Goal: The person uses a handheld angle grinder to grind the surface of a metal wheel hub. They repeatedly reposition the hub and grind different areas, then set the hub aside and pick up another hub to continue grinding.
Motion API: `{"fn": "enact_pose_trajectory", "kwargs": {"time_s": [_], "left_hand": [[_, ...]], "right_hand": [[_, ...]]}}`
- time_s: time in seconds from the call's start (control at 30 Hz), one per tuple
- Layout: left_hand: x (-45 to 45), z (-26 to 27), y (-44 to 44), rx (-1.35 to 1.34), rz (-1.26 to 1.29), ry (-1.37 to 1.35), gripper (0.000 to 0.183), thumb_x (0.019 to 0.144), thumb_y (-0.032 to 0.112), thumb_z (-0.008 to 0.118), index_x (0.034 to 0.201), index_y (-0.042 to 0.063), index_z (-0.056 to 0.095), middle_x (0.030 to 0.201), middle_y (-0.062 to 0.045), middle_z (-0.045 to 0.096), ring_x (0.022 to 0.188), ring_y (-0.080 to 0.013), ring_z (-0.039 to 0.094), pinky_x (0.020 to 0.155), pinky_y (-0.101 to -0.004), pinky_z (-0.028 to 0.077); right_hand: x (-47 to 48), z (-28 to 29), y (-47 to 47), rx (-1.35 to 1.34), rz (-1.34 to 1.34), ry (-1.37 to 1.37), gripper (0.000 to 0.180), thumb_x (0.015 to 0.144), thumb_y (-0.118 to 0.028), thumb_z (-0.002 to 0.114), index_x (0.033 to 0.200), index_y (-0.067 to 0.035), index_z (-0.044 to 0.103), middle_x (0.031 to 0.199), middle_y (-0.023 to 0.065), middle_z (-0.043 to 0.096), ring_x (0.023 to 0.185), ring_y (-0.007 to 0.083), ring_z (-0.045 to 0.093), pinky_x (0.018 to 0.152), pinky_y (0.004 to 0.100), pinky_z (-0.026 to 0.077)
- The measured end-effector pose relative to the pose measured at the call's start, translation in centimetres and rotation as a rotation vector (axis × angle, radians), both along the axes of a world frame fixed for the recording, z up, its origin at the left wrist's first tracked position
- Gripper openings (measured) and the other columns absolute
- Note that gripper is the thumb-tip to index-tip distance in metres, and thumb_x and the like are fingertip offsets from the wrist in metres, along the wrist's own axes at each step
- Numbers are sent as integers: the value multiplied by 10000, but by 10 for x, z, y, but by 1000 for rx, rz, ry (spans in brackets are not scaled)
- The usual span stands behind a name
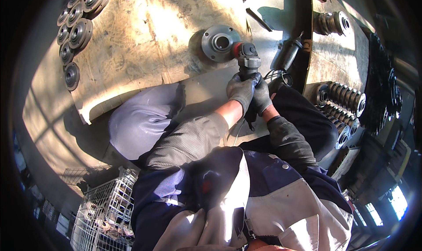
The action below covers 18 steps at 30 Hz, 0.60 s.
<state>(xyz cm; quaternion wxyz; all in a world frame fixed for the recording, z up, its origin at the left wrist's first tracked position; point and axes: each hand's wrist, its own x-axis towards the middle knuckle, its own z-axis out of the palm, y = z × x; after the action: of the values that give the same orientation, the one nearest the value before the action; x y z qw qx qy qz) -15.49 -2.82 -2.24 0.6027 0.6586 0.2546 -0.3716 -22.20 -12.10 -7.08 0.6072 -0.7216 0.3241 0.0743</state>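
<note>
My left hand (240, 88) and my right hand (262, 95), both in dark work gloves, are wrapped around the body of an angle grinder (249, 60). Its head points away from me, and a reddish disc (236, 49) meets the right side of a round steel flange (208, 45). Whether the disc is spinning cannot be seen. The flange lies flat, hub upward, with a central bore and several bolt holes around its rim. Under it is a worn wooden board (132, 49). My fingers hide most of the grinder's handle.
Steel flanges (79, 33) stand in rows along the board's left side. More flanges (346, 97) are stacked at the right. A cylindrical power tool (290, 54) with a cable and a dark bar (259, 19) lie right of the grinder. A wire mesh container (102, 211) holds metal parts.
</note>
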Motion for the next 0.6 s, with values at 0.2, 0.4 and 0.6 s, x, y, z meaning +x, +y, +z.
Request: {"fn": "enact_pose_trajectory", "kwargs": {"time_s": [0.2, 0.4, 0.6], "left_hand": [[17, -19, -5, 49, -34, -7, 423, 867, 304, 895, 1184, 45, 789, 1097, -128, 808, 1019, -228, 737, 946, -377, 532], [45, -29, -11, -86, 109, -145, 545, 804, 349, 911, 1255, 81, 765, 1151, -111, 808, 1066, -268, 753, 986, -383, 533], [83, -47, -1, -286, 347, -46, 413, 855, 186, 920, 1214, 36, 782, 1123, -67, 789, 1001, -180, 697, 955, -328, 513]], "right_hand": [[14, -24, -7, -8, -2, -32, 426, 913, -190, 839, 1260, -51, 633, 1135, 92, 747, 1041, 147, 672, 923, 345, 558], [55, -43, -22, -29, -32, -139, 517, 899, -223, 841, 1326, -14, 639, 1158, 124, 756, 1045, 180, 684, 939, 352, 552], [113, -49, -7, -198, 104, -85, 516, 952, -337, 748, 1350, -28, 633, 1185, 250, 756, 1121, 369, 730, 990, 436, 553]]}}
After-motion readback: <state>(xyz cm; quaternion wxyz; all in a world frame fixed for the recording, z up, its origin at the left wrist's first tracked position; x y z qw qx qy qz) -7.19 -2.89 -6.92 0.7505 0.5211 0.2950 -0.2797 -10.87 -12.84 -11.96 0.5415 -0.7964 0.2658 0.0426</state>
